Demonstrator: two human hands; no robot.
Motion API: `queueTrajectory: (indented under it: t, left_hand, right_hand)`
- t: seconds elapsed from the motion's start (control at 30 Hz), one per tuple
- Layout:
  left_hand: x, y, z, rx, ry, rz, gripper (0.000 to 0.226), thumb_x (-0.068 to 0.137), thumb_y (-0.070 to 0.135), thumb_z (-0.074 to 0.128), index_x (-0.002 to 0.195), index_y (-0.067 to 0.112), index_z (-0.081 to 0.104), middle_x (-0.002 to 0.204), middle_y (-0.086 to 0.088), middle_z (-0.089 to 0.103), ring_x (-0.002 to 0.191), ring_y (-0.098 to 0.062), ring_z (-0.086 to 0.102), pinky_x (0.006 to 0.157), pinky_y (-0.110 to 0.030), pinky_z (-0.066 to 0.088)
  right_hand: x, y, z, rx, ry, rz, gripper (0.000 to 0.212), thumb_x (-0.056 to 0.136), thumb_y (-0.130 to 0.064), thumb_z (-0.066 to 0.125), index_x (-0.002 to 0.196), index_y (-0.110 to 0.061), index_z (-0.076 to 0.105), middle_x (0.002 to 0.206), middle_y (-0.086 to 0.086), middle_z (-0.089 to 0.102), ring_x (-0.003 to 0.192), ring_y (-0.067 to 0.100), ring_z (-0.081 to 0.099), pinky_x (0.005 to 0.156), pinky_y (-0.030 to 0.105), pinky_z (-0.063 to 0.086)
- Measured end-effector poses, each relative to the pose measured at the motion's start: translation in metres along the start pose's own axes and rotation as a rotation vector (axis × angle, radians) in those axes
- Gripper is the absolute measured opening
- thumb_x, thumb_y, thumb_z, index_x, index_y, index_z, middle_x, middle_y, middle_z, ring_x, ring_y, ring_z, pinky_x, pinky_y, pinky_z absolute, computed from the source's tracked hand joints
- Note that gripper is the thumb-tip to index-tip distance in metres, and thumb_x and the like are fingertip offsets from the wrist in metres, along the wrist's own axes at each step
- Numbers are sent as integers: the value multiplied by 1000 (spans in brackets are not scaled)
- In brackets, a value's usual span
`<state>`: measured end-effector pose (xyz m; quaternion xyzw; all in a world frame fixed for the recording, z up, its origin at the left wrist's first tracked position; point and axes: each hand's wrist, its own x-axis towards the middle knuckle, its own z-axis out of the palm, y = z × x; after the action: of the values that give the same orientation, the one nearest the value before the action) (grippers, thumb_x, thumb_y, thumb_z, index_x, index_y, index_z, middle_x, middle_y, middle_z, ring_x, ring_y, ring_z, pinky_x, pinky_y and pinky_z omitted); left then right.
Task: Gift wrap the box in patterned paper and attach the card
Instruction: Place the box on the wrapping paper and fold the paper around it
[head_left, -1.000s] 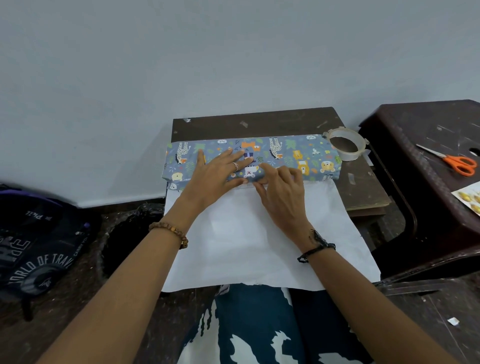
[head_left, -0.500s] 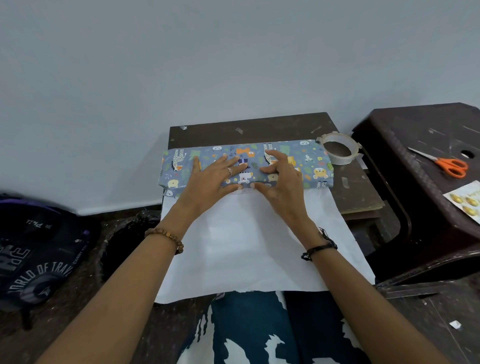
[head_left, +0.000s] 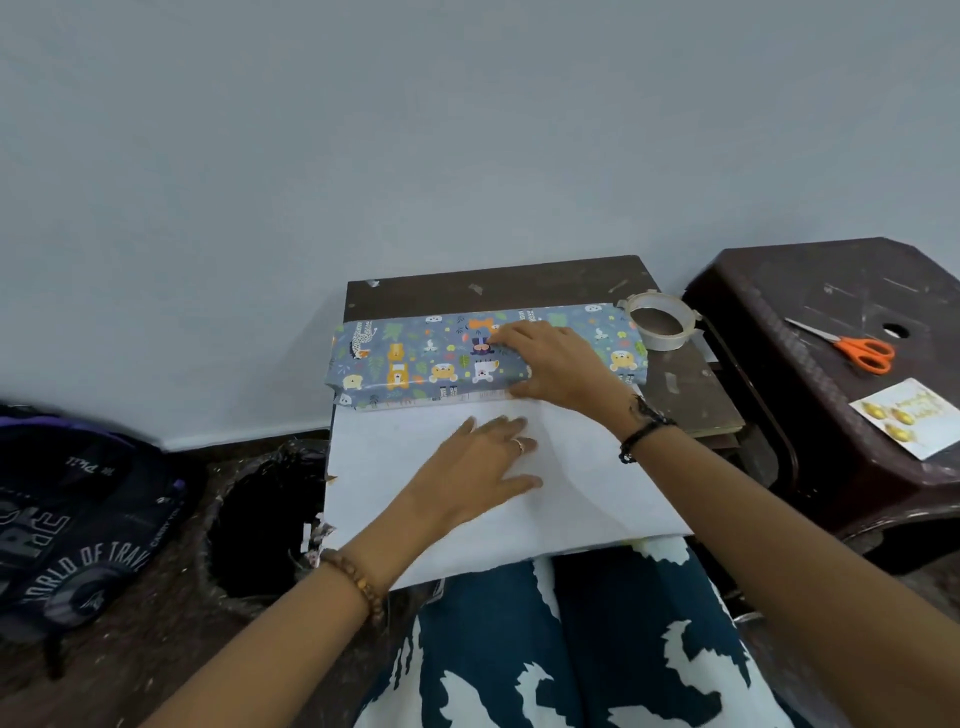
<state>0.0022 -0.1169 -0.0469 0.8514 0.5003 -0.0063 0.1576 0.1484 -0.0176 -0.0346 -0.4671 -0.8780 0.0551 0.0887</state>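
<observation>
One box (head_left: 467, 358), half-covered in patterned paper (head_left: 571, 499), sits at the far side of the small table (head_left: 498, 286). My right hand (head_left: 556, 364) lies flat on it, my left hand (head_left: 478, 467) spread on the white underside. I'd pull that taut before folding. Tape roll (head_left: 662, 327) close by; scissors (head_left: 857, 351) and card (head_left: 906, 423) on the stool (head_left: 779, 291), grey wall behind.

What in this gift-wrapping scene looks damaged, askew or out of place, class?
The wrapping paper's near-left corner is ragged, with torn bits at its edge. Bits of old tape dot the small table. The tape roll hangs partly over the table's right edge. Nothing is spilled.
</observation>
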Motion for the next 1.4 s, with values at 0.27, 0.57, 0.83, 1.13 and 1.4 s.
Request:
queueTrajectory:
  t: [0.27,0.57,0.83,1.13,1.4]
  left_hand:
    - [0,3,-1,-95,-90,-76,53,94,41,47,143,26,35,154,3,23,141,-16,22,114,-42,17]
    - [-17,33,-8,20,-392,-106,90,82,72,38,150,22,8,158,-4,-6,145,-21,0,113,-58,8]
    - [-29,33,-2,136,-548,-44,98,81,64,50,149,20,-5,154,-5,-23,143,-23,-16,107,-68,-1]
    - [-37,36,-46,13,-288,-32,29,94,24,43,71,7,42,66,-3,39,73,-29,48,60,-30,27]
    - [-31,38,-69,-102,-350,-85,36,97,24,43,63,16,33,77,-4,43,76,-21,42,59,-29,28]
  right_hand:
    - [10,-1,1,-12,20,37,59,81,-28,67,135,-18,44,137,1,47,121,22,46,93,33,38]
    - [5,-3,0,-6,2,29,58,83,-24,68,135,-17,43,136,3,48,121,24,47,96,33,38]
    - [4,-8,7,-43,3,45,53,84,-20,67,130,-16,44,133,2,50,121,23,47,100,36,34]
    - [2,-1,6,-65,-99,23,65,86,-13,64,142,-18,31,151,1,29,134,22,37,110,42,25]
    - [3,2,-2,-190,-130,-24,65,91,-10,57,146,-22,24,155,-1,21,139,19,29,109,48,26]
